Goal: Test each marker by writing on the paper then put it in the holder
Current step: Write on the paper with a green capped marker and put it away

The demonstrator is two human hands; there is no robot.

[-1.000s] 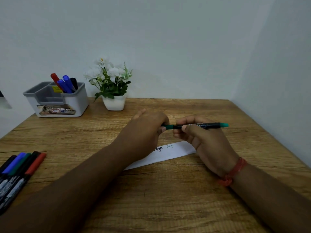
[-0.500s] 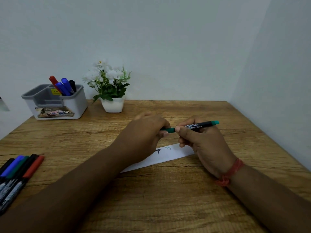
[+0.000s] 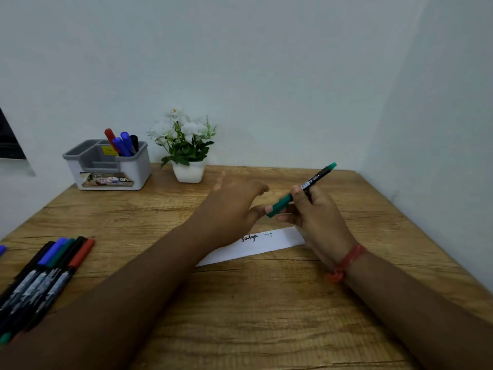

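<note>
Right hand (image 3: 317, 209) is wrapped around the green marker (image 3: 298, 192), capped end pointing down-left at the left hand (image 3: 234, 204), whose fingers look loose, thumb maybe touching the cap. Holder (image 3: 106, 166) sits far back-left, so the left hand's nearer it.

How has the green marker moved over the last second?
Yes. The green marker has tilted: its rear end now points up toward the back wall, no longer level with the table's far edge.
</note>
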